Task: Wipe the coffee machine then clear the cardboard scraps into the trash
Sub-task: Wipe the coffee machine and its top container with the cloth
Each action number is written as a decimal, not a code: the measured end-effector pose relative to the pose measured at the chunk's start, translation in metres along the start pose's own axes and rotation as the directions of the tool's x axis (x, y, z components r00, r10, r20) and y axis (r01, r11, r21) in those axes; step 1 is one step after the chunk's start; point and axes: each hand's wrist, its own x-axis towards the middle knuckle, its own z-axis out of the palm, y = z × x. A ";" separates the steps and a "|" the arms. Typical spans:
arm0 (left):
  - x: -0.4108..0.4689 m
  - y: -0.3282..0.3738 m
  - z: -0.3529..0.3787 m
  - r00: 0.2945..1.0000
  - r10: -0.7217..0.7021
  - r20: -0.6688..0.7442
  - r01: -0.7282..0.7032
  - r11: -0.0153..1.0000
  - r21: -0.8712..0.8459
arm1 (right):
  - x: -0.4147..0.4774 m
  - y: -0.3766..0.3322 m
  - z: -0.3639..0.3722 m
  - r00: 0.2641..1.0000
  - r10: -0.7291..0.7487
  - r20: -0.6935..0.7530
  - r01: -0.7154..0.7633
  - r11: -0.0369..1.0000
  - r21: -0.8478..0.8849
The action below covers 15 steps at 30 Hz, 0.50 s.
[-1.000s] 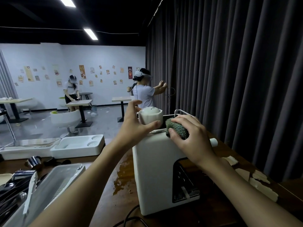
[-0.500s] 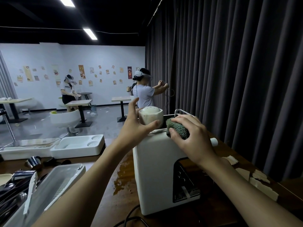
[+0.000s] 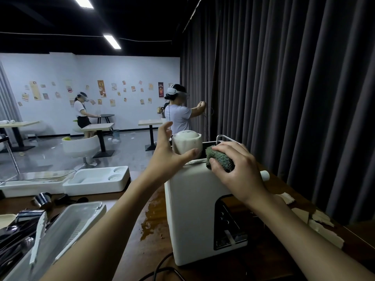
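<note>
A white coffee machine (image 3: 194, 216) stands on the dark wooden table (image 3: 154, 250) in front of me. My right hand (image 3: 237, 171) grips a green scouring pad (image 3: 220, 158) and presses it on the machine's top edge. Beside the white rounded lid (image 3: 187, 141) on the machine's top, my left hand (image 3: 167, 155) is spread open, its thumb at the lid's base. Pale cardboard scraps (image 3: 322, 224) lie on the table to the right of the machine.
A brown spill (image 3: 151, 220) wets the table left of the machine. A clear plastic bin (image 3: 67, 226) and metal tools (image 3: 41, 199) sit at the left, white trays (image 3: 97, 179) behind them. A dark curtain (image 3: 294, 98) hangs at right. Two people stand far back.
My left hand has opened wider and lifted slightly beside the lid. My right hand with the pad stays in almost the same spot on the machine's top.
</note>
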 end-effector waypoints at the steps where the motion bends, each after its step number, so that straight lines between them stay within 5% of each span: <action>1: 0.000 0.001 0.000 1.000 -0.001 0.014 0.001 1.000 -0.003 | 0.000 0.000 0.000 1.000 0.000 0.001 0.000 1.000 -0.001; 15: -0.001 0.002 0.000 1.000 0.021 -0.016 -0.021 0.999 0.030 | -0.001 0.000 -0.001 1.000 0.006 0.010 -0.006 1.000 -0.007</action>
